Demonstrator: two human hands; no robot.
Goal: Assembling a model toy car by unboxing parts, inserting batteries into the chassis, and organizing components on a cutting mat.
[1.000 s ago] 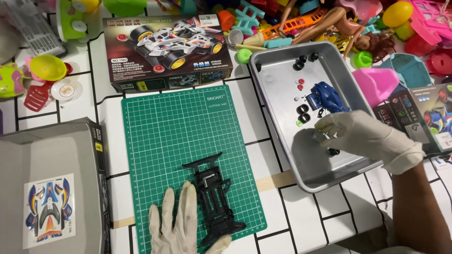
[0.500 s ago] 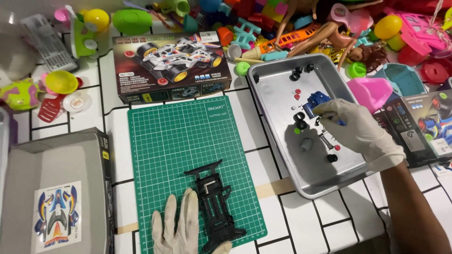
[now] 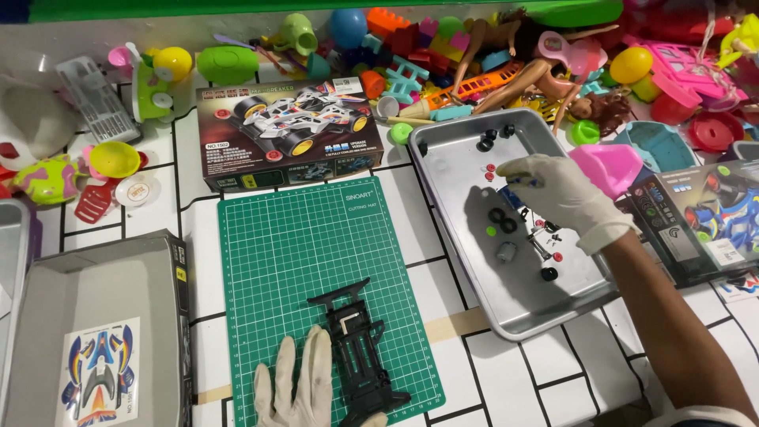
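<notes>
Chassis: black toy-car frame, flat on the green mat. Its long axis runs from the near edge of the mat away from the person, tilted slightly to the left at the far end, where a crossbar sits.

Left hand: gloved, palm down, fingers straight and spread a little, resting flat on the mat. It grips nothing; its inner edge lies just beside the near end of the chassis (touching or not, I cannot tell).

Right hand: gloved, reaching into the metal tray. Fingers are curled downward over a blue part, which is mostly hidden under them; whether the fingertips have closed on it cannot be told.

Chassis relative to hands: directly right of the left hand, well apart from the right hand, which is further away from the person and off to the right.

Small parts: black wheels, red and green bits and a grey cylinder lie loose in the tray, just below and left of the right hand.

Beyond the left hand: a printed box at the far edge of the mat.

Left of the left hand: an open grey box with a sticker sheet inside.
</notes>
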